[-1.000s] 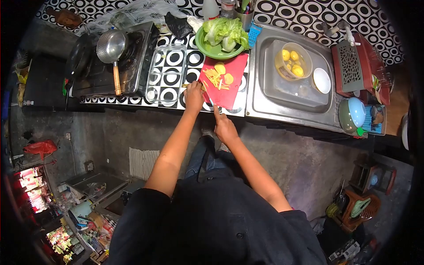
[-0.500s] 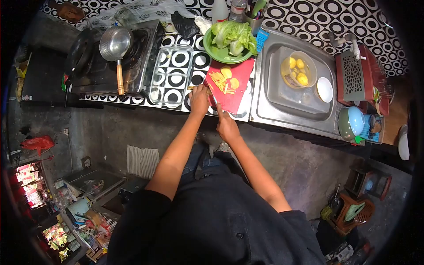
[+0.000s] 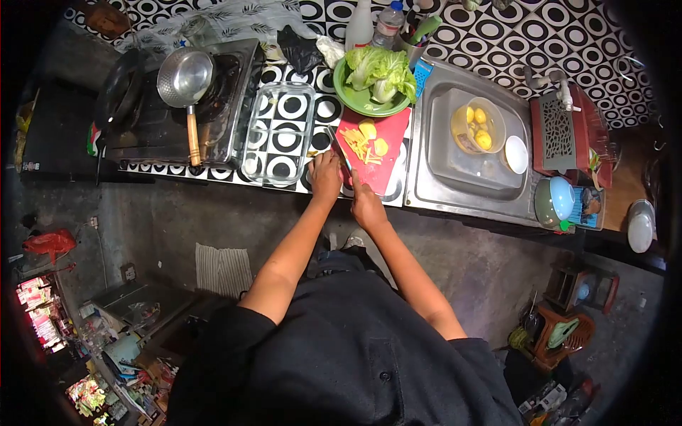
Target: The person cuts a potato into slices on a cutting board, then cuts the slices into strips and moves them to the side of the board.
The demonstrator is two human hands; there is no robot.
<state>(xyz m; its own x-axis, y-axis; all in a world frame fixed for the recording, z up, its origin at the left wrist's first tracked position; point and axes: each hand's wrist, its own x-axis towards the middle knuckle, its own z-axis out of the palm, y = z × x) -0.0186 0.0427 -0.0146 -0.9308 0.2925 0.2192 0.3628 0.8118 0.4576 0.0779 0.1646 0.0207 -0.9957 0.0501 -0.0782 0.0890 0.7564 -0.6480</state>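
My right hand (image 3: 369, 206) is closed on the handle of a knife (image 3: 343, 150), whose blade points up and left over the red cutting board (image 3: 383, 176). Beside the blade, my left hand (image 3: 325, 175) rests at the board's left edge with its fingers bent; what lies beneath them is hidden. Yellow strips (image 3: 357, 144) and a few rounded yellow pieces (image 3: 381, 147) lie on the board. Just behind it sits a green bowl (image 3: 364, 105) of leafy greens (image 3: 384, 71).
An empty glass dish (image 3: 279, 135) stands left of the board, beside a stove (image 3: 234, 106) with a pan (image 3: 186, 77). On the right, a sink (image 3: 419, 177) holds a tub of yellow pieces (image 3: 481, 126) and a white bowl (image 3: 516, 154).
The camera view has shifted, so the counter things appear slightly lower. Both hands remain beside the board, with the knife still in my right hand.
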